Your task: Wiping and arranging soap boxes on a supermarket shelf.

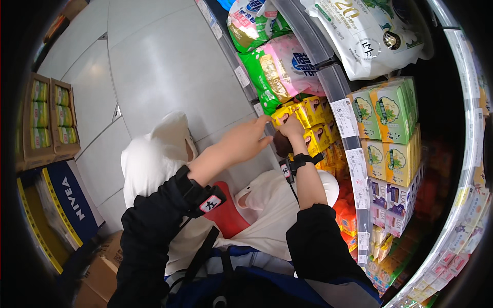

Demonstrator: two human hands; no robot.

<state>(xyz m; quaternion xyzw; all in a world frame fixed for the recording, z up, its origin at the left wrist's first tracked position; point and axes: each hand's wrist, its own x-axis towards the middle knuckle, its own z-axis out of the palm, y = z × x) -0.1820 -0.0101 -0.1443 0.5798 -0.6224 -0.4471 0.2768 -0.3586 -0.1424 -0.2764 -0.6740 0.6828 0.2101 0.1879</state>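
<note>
On the lowest shelf at the right, yellow packs with a printed portrait (314, 111) are stacked in rows. My right hand (292, 129) is at the front of this stack, its fingers curled against a yellow pack (283, 114). Whether they grip it or only press on it cannot be made out. My left hand (244, 140) reaches in from the left, thumb and fingers apart and nothing visible in it. Its fingertips come close to the same pack; contact is unclear. Below my right hand a dark brown rounded thing (283, 144) is partly hidden.
Green and pink detergent bags (283, 71) stand beside the yellow packs. The shelf above, edged with price tags (344, 117), carries green and yellow boxed packs (389, 109) and a large white bag (366, 38). Across the tiled floor (165, 57) are cartons (50, 119) and a NIVEA display box (71, 196).
</note>
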